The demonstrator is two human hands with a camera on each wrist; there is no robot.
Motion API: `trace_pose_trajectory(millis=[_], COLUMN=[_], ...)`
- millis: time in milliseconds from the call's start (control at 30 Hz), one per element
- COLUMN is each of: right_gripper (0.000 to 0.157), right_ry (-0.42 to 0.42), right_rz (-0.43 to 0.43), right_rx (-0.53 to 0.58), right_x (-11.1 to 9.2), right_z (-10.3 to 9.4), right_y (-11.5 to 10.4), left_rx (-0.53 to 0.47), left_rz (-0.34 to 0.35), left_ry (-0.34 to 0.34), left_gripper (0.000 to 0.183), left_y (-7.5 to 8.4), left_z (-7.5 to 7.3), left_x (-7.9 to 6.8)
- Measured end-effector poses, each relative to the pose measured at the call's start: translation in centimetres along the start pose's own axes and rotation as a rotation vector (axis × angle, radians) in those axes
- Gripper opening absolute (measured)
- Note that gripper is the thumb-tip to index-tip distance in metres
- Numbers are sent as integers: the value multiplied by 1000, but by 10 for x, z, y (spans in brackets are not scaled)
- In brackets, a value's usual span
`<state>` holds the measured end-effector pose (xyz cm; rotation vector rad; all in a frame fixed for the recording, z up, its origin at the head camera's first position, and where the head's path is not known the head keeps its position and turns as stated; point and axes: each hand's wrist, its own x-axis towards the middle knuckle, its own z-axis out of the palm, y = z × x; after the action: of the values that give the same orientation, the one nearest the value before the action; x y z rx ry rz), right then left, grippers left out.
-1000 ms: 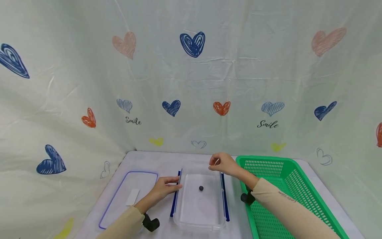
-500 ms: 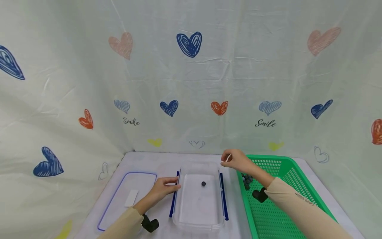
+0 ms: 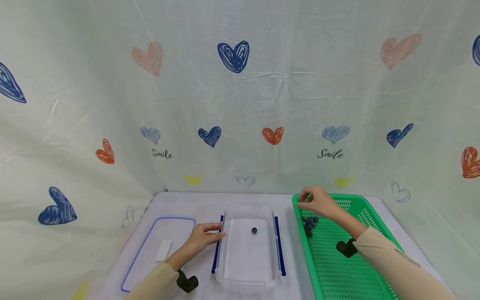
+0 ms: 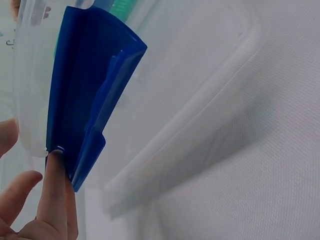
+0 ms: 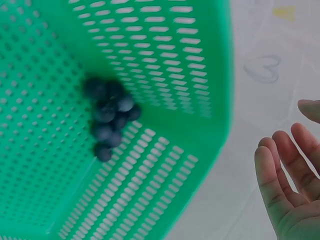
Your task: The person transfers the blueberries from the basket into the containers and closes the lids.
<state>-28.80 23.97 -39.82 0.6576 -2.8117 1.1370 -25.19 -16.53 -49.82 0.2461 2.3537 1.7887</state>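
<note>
A clear plastic box (image 3: 247, 266) with blue side clips stands on the table in the head view. One dark round blueberry (image 3: 254, 230) lies inside it. My left hand (image 3: 204, 237) touches the box's left side, its extended fingers (image 4: 54, 195) against the blue clip (image 4: 82, 85) in the left wrist view. My right hand (image 3: 318, 202) holds nothing and hovers over the far left corner of the green basket (image 3: 313, 266), fingers loosely bent. A cluster of blueberries (image 5: 110, 115) sits in that corner, below the hand.
A clear lid with a blue seal (image 3: 140, 246) lies on the table at the left, with a small white rectangle (image 3: 163, 250) on it. Behind the table hangs a white curtain (image 3: 240, 104) printed with hearts.
My right hand has moved right, from above the box's far end to over the basket's corner, uncovering the blueberries there. The single blueberry has shifted slightly in the box. My left hand stays put.
</note>
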Motion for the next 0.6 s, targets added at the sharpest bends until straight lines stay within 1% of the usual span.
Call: trace_pose_trajectory(millis=[167,400,600], right_gripper=[8,12,15], right_ry=[21,66,87], right_rz=[-1,32,62], right_rx=[-7,-46,-41], right_x=[-10,-23,-31], right_z=[-6,-8,-9], right_y=[14,30,44], left_rx=[0,5,-5], left_rz=[1,6,5], left_ry=[2,1,-6], left_gripper=[57,56,57], left_y=[-1,-3,-1], left_z=[0,0,0], left_x=[0,1,0])
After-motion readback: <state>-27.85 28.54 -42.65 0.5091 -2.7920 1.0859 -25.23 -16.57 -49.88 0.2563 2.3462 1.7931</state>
